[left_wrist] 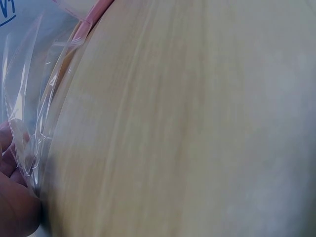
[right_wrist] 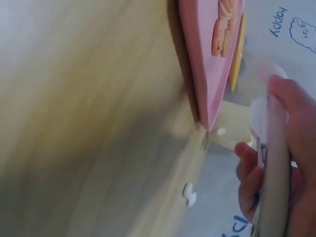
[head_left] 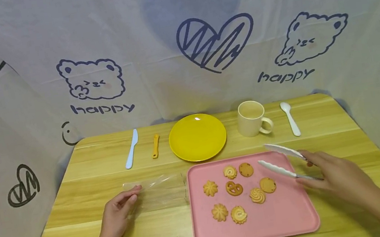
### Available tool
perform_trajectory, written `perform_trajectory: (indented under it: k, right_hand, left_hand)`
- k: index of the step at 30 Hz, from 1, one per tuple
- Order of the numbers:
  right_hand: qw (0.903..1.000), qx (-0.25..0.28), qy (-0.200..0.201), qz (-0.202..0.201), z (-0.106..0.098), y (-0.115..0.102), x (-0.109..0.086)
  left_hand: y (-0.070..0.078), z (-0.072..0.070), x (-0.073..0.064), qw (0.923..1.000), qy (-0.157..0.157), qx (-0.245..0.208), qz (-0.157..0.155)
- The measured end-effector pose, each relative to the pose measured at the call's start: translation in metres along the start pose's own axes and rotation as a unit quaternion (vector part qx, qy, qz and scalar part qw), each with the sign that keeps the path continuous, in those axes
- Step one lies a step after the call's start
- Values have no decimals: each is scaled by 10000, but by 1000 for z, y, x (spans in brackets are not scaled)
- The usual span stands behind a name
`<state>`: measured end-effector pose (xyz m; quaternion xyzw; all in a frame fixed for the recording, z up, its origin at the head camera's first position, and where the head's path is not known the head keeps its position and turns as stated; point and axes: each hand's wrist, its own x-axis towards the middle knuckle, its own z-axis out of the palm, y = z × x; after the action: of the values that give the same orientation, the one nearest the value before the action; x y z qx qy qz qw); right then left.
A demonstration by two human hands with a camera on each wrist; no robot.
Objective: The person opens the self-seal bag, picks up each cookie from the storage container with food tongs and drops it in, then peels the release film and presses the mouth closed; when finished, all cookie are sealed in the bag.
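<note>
My left hand (head_left: pixel 117 213) pinches one end of a clear plastic bag (head_left: pixel 162 192), which stretches right to the tray's left edge. The bag also shows crinkled at the left of the left wrist view, beside the fingers (left_wrist: pixel 11 163). In my right hand (head_left: pixel 342 175) is a pair of tongs (head_left: pixel 280 166) with white tips, gripped by the metal arms. The tips stand apart above the right part of the pink tray (head_left: pixel 282 219), with nothing between them. On the tray lie several cookies, among them a pretzel (head_left: pixel 234 188), a round cookie (head_left: pixel 268 185) and a swirled cookie (head_left: pixel 257 196).
Along the back of the wooden table (head_left: pixel 81 233) lie a light blue knife (head_left: pixel 132 148), a small orange-yellow handle-like piece (head_left: pixel 155 146), a yellow plate (head_left: pixel 197 137), a cream mug (head_left: pixel 250 119) and a white spoon (head_left: pixel 290 119). A printed cloth (head_left: pixel 153 70) surrounds the table.
</note>
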<state>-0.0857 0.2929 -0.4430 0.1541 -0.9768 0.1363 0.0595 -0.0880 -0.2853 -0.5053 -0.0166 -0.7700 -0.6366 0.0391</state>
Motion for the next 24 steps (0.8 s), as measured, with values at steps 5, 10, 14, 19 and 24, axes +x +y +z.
perform_trajectory:
  k: [5, 10, 14, 19, 24]
  right_hand:
    - [9979, -248, -186, -574, 3, -2, 14]
    - [9963, -106, -422, -745, 5, -6, 27]
    - [9954, -3, -574, -768, 6, -9, 37]
    - [9939, 66, -708, -843, 8, -13, 45]
    - [9920, 57, -902, -883, 11, -15, 52]
  left_hand:
    - [-1, 0, 0, 10000, -11, -19, 7]
    - [0, 0, 0, 10000, -10, -8, -18]
    - [0, 0, 0, 10000, -1, 43, -32]
    - [1, 0, -1, 10000, 6, 86, -48]
    - [-2, -1, 0, 9999, 7, 103, -31]
